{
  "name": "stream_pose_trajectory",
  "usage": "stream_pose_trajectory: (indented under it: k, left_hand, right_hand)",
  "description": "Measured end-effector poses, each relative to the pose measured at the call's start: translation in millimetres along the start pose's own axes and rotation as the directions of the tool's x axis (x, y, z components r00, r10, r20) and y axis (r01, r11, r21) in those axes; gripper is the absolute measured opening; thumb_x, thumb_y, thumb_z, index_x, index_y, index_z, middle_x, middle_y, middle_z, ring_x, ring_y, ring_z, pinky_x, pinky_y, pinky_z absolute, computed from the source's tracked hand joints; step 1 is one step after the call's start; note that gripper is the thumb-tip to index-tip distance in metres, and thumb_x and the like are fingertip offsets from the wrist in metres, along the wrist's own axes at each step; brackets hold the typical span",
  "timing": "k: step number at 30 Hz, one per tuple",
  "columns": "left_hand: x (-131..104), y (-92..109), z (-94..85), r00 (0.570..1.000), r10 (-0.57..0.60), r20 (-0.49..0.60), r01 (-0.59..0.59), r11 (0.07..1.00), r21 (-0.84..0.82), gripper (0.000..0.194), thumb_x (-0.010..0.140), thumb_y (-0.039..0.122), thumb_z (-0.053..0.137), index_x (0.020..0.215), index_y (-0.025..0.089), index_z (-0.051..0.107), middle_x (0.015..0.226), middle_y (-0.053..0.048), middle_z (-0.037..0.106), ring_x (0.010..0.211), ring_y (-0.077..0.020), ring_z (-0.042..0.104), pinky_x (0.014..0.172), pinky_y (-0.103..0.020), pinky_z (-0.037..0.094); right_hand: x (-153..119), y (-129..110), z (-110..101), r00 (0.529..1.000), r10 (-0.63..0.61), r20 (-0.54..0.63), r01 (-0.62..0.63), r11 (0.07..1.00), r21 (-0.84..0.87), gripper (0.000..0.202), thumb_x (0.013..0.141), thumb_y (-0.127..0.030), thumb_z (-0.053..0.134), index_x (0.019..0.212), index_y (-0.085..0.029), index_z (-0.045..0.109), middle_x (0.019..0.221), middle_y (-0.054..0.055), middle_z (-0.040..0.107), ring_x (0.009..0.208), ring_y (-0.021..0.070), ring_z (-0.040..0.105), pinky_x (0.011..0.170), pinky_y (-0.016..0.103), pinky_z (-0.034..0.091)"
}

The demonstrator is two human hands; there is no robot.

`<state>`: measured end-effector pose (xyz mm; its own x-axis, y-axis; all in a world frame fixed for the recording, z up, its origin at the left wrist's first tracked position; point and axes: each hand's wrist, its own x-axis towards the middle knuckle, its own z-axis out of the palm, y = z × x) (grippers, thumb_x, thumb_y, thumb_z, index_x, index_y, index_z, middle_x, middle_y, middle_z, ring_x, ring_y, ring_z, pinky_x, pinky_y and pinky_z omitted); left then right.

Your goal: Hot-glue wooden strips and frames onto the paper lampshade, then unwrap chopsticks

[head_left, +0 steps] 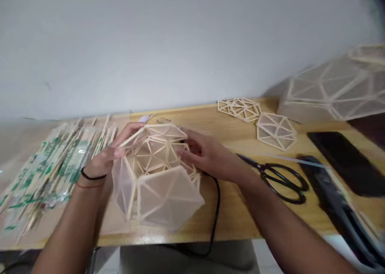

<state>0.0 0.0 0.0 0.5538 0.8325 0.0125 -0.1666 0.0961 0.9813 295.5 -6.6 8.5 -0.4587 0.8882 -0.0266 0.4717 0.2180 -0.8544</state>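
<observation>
A dome-like frame of thin wooden sticks [168, 189], partly covered with translucent whitish sheet, stands tilted near the table's front edge, its open side showing the stick lattice inside. My left hand [110, 153] grips its upper left rim, thumb on the outside edge and fingers behind. At the upper right rim, my right hand [204, 151] has its fingers bent around the frame's edge. A black cable [217, 201] runs from beneath my right hand down over the table edge. Whether my right fingers also hold a small tool is hidden.
Wrapped chopsticks [66, 157] cover the table's left. Two flat stick panels [239, 108] [276, 131] lie at the back. Black scissors [282, 179], a dark tool [333, 197] and a black phone [345, 161] lie right. A large covered stick structure [333, 85] stands at the back right.
</observation>
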Motion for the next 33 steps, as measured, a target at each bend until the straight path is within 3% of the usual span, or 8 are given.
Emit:
stream_pose_trajectory:
  k: [4,8,11,19,24,30,31,33]
  left_hand:
    - [-0.7,0.6,2.6,0.997,-0.025,-0.079,0.021,0.998,-0.051,0.067,0.08,0.052,0.068,0.14,0.024,0.058,0.138,-0.009,0.069,0.123,-0.0371,0.066,0.099,-0.044,0.052]
    - [-2.2,3.0,3.2,0.994,-0.07,-0.081,0.067,0.997,-0.041,0.067,0.079,0.054,0.068,0.14,0.029,0.059,0.125,-0.01,0.075,0.112,-0.0371,0.072,0.092,-0.047,0.054]
    - [-2.7,5.2,4.4,0.992,-0.085,-0.098,0.084,0.996,-0.016,0.068,0.078,0.055,0.069,0.14,0.029,0.06,0.127,-0.01,0.074,0.113,-0.0375,0.071,0.093,-0.048,0.055]
    - [-4.2,6.6,11.1,0.992,0.01,-0.129,0.0,0.997,0.077,0.078,0.071,0.059,0.08,0.14,0.028,0.064,0.133,-0.008,0.068,0.118,-0.0342,0.066,0.098,-0.042,0.055]
    - [-4.7,7.7,7.2,1.0,0.019,-0.025,-0.016,0.99,0.14,0.077,0.076,0.059,0.076,0.145,0.029,0.062,0.149,-0.009,0.06,0.134,-0.0387,0.056,0.109,-0.046,0.05]
    - [-0.2,13.3,3.0,0.976,0.093,0.195,-0.157,0.927,0.341,0.074,0.083,0.064,0.069,0.148,0.029,0.062,0.152,-0.011,0.053,0.147,-0.0417,0.041,0.125,-0.053,0.034]
    - [0.4,13.6,2.3,0.967,0.094,0.238,-0.175,0.921,0.348,0.075,0.084,0.064,0.068,0.149,0.029,0.06,0.152,-0.012,0.052,0.148,-0.0419,0.04,0.125,-0.054,0.033]
    - [1.0,13.3,0.6,0.95,0.092,0.298,-0.202,0.909,0.364,0.077,0.087,0.066,0.065,0.153,0.028,0.055,0.154,-0.013,0.05,0.149,-0.0424,0.038,0.127,-0.056,0.031]
  right_hand:
    - [1.7,2.9,6.7,1.0,0.005,-0.026,-0.003,0.996,0.088,0.021,0.098,-0.04,0.06,0.104,-0.02,0.061,0.082,0.0,0.065,0.071,0.0168,0.056,0.062,0.027,0.04]
    - [3.7,5.9,15.7,0.996,-0.005,-0.087,0.015,0.994,0.111,0.021,0.097,-0.033,0.059,0.114,-0.02,0.061,0.086,0.001,0.068,0.073,0.0176,0.059,0.066,0.028,0.042]
    - [4.1,8.0,20.3,0.991,-0.036,-0.126,0.05,0.992,0.113,0.019,0.097,-0.028,0.055,0.113,-0.019,0.062,0.083,0.0,0.066,0.07,0.0163,0.058,0.065,0.028,0.042]
    - [2.1,9.9,23.8,0.972,-0.09,-0.217,0.105,0.993,0.06,0.024,0.087,-0.015,0.059,0.111,-0.019,0.062,0.065,-0.01,0.051,0.055,0.0116,0.045,0.057,0.025,0.034]
    - [1.3,7.9,16.8,0.988,-0.092,-0.128,0.101,0.992,0.072,0.023,0.089,-0.017,0.058,0.111,-0.018,0.062,0.073,-0.006,0.059,0.061,0.0128,0.051,0.059,0.024,0.039]
    - [-14.2,4.0,-26.3,0.984,-0.067,0.164,0.057,0.996,0.064,0.042,0.098,-0.049,0.063,0.128,-0.02,0.068,0.097,0.004,0.076,0.081,0.0184,0.069,0.072,0.028,0.05]
    - [-20.0,4.4,-31.2,0.991,-0.018,0.134,0.009,0.998,0.061,0.041,0.101,-0.052,0.057,0.122,-0.019,0.07,0.094,0.004,0.077,0.079,0.0186,0.071,0.072,0.029,0.051]
    - [-32.7,7.3,-33.2,0.984,0.174,-0.047,-0.177,0.983,-0.056,0.045,0.107,-0.053,0.043,0.097,-0.019,0.071,0.079,0.003,0.075,0.068,0.0186,0.07,0.067,0.029,0.049]
